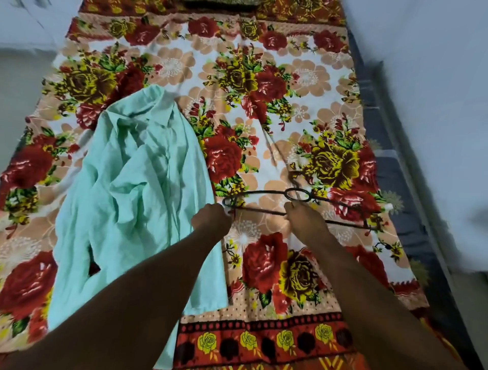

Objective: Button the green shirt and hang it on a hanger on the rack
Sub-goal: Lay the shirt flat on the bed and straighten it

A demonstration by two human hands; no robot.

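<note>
The light green shirt [137, 190] lies crumpled on the left half of the flowered bedsheet [264, 66], collar towards the far side. A dark wire hanger [266, 192] lies on the sheet just right of the shirt, hook pointing away from me. My left hand [211, 220] is closed around the hanger's left end, beside the shirt's edge. My right hand [303, 221] grips the hanger's lower bar near its middle. The hanger's right end [369, 224] rests on the sheet.
The bed's dark blue mattress edge [396, 171] runs along the right, with pale floor [435, 79] beyond it. Pale floor also shows at the left [15, 79]. A dark object [219, 2] sits at the far end of the bed.
</note>
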